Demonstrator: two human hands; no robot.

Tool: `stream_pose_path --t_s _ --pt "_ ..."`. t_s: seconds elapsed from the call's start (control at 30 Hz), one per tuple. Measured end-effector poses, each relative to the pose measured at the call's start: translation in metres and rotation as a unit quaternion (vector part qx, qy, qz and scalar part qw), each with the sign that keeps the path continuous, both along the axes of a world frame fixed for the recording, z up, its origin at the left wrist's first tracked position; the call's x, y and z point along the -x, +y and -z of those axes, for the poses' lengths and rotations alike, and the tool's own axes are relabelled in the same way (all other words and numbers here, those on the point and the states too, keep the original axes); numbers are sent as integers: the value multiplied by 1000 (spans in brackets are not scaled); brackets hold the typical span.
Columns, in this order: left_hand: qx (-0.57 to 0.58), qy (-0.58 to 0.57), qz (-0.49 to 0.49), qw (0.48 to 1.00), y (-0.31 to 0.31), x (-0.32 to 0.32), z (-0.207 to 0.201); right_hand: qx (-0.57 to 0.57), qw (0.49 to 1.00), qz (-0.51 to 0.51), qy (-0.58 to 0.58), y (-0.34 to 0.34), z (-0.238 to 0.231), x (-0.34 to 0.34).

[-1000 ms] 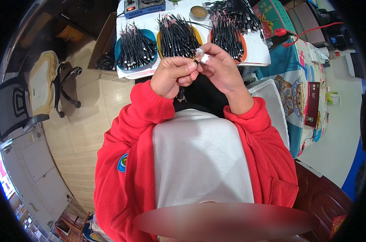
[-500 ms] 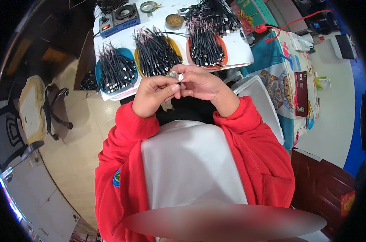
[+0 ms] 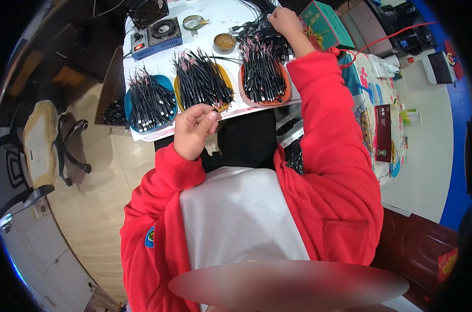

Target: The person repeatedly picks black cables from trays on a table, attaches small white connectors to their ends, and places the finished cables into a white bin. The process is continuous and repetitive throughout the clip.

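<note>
My left hand (image 3: 194, 130) is in front of the table edge, thumb and forefinger pinched on a tiny dark piece (image 3: 215, 109) whose kind I cannot make out. Beyond it, a yellow tray (image 3: 228, 75) holds black cables (image 3: 199, 78) with bare pinkish wire ends. My right hand (image 3: 287, 22) is stretched to the far right of the table, its fingers curled at a loose heap of black cables (image 3: 256, 13). Whatever lies between those fingers is too small to tell. Similar cables fill a blue tray (image 3: 163, 80) and an orange tray (image 3: 285, 93).
At the back left stands a blue heating device (image 3: 155, 44) with a lit red switch, a black fan (image 3: 146, 11) behind it. A round dish (image 3: 225, 42) and a glass ashtray-like dish (image 3: 193, 22) sit mid-table. A green box (image 3: 327, 26) stands beside my right arm.
My hands have parted. The right one has gone from beside the left to the cable heap at the far right; the left stays near the table edge, still pinched, slightly lower.
</note>
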State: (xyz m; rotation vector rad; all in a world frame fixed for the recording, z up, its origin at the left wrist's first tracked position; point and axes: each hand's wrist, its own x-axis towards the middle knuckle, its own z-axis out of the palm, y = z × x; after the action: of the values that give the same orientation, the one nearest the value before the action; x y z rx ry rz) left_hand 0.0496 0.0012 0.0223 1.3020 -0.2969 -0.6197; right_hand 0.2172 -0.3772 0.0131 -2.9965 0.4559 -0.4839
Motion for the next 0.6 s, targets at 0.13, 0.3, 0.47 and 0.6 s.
stream_pose_path --t_s 0.13,0.3,0.47,0.6 --pt "5 -43 -34 998 6 4 -3 6 982 85 167 13 -1 -23" --pt "45 40 -60 996 18 -1 1 -19 982 136 133 1 -7 -28" --pt "106 76 -39 991 14 -3 6 3 991 93 95 -39 -30 -17" --pt "179 92 -29 979 8 -5 -3 -366 920 -100 -102 -40 -82 22"
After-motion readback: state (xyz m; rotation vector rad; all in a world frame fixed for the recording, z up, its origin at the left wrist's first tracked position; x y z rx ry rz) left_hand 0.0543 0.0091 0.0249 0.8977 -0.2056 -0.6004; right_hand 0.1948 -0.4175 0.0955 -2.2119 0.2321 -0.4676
